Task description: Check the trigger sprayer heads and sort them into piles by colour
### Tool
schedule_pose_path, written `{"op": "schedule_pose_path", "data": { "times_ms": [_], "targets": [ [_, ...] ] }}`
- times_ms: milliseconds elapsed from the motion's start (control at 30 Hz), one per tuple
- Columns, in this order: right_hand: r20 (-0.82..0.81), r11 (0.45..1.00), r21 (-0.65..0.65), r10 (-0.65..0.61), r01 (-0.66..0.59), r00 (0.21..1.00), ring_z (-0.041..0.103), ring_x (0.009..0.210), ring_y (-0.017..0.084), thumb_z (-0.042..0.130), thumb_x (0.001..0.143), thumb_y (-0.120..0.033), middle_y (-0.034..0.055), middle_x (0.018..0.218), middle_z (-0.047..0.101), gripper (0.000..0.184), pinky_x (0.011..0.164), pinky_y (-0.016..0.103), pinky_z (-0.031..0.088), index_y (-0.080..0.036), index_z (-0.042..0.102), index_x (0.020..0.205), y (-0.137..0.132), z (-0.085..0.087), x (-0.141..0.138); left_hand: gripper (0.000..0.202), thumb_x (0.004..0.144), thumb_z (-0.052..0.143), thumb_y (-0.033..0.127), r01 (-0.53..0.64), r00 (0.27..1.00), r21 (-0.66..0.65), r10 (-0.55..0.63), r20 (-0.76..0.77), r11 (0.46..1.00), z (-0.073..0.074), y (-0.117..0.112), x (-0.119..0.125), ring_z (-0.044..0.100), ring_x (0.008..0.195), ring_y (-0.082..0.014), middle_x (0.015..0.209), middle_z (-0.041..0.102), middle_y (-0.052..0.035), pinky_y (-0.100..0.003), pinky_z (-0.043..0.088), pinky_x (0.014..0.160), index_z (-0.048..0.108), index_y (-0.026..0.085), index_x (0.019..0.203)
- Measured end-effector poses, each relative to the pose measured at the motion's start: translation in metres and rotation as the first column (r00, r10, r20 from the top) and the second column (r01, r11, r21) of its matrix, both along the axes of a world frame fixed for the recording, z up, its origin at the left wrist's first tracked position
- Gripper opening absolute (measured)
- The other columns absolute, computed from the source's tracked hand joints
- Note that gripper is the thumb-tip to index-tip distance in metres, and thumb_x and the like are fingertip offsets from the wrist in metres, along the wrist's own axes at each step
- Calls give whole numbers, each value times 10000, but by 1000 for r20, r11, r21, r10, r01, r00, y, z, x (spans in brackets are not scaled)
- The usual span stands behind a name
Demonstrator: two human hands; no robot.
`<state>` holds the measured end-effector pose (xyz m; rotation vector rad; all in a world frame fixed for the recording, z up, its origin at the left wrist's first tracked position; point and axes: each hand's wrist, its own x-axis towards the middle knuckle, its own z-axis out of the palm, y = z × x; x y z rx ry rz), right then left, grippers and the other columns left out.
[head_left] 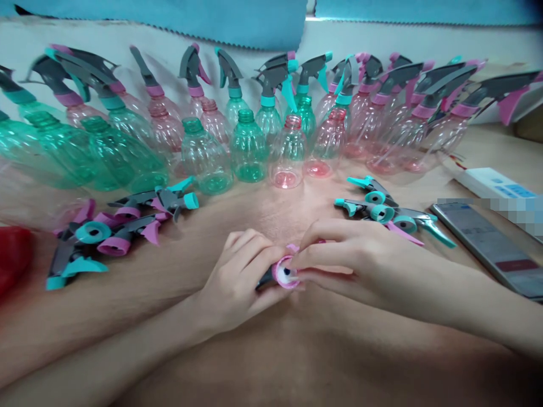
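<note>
Near the middle of the table, my left hand (237, 277) is wrapped round a trigger spray head (287, 272) with a grey body and a pink collar. The collar's opening faces up towards me, showing a white inside with a dark hole at its centre. My right hand (339, 254) has its thumb and fingertips pinched at the right rim of that collar; whether a small part is between them I cannot make out. Loose spray heads (115, 232) in pink, teal and grey lie in a pile to the left. A smaller group of mostly teal-collared ones (382, 212) lies beyond my right hand.
Rows of clear green bottles (249, 148) and pink bottles (289, 152) stand along the back, several topped with spray heads. A phone (487, 243) and a white box (496, 183) lie at the right. Something red (14, 257) sits at the left edge.
</note>
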<state>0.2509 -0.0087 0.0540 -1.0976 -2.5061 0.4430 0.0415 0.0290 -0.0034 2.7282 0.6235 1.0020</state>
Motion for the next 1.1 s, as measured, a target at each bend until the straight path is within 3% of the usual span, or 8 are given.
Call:
{"op": "schedule_pose_path", "data": {
  "times_ms": [100,233,300,467,600,767,933,1100],
  "targets": [
    [-14,1000,18,-5,6,1000,574,732,124,512,916,-253,25,850,642,189,648,251,418,-194,692,929,0,0,-2,263,873,581,378,-1,1000,19,0,5,1000,-1,1,0,520,725,-182,770,599,-55,-320,360,657,559,129,955],
    [-2,987,161,13,-13,1000,557,831,152,558,888,-211,19,836,649,139,876,333,381,-188,688,846,0,0,-6,251,879,574,362,9,1000,29,-9,-12,1000,-2,2,-1,511,747,-189,795,589,-59,-325,352,672,552,129,968],
    [25,980,200,-9,4,1000,550,836,163,575,871,-181,17,817,643,120,916,359,358,-183,683,818,0,0,-9,249,884,564,354,8,999,25,-8,-33,1000,-2,2,-2,508,765,-194,818,587,-62,-330,352,685,545,130,990],
    [53,953,298,-71,52,996,541,787,188,505,900,-154,42,780,636,197,858,380,371,-167,688,829,-8,-2,-15,253,911,515,351,0,998,60,3,-57,998,-1,1,-1,498,764,-197,818,575,-67,-331,342,670,537,120,1009],
    [38,914,369,-195,168,980,486,751,201,490,888,-112,63,745,617,219,757,351,378,-139,685,795,-17,-7,-23,241,921,491,347,-10,998,81,16,-67,997,-2,0,-1,497,759,-198,809,571,-65,-335,337,664,541,126,1003],
    [-19,928,304,-219,215,975,442,769,187,527,879,-138,58,774,564,176,649,294,354,-147,678,787,-14,-13,-27,219,910,524,329,-50,997,15,51,-51,999,-2,2,-1,483,773,-186,824,561,-49,-332,335,680,548,135,1008],
    [-64,963,211,-158,169,985,463,851,197,498,909,-183,86,900,581,208,696,310,387,-175,703,875,-2,-13,-20,245,823,664,268,-97,995,-83,95,-26,992,0,5,-1,505,842,-191,897,594,-35,-340,354,735,563,178,1027],
    [-44,945,268,-183,188,982,492,891,221,555,874,-163,110,986,623,156,744,349,419,-152,711,883,-6,-13,-18,238,782,697,208,-83,995,-104,88,41,991,0,4,1,535,837,-182,882,631,-22,-340,381,744,570,187,982]
  ]
}}
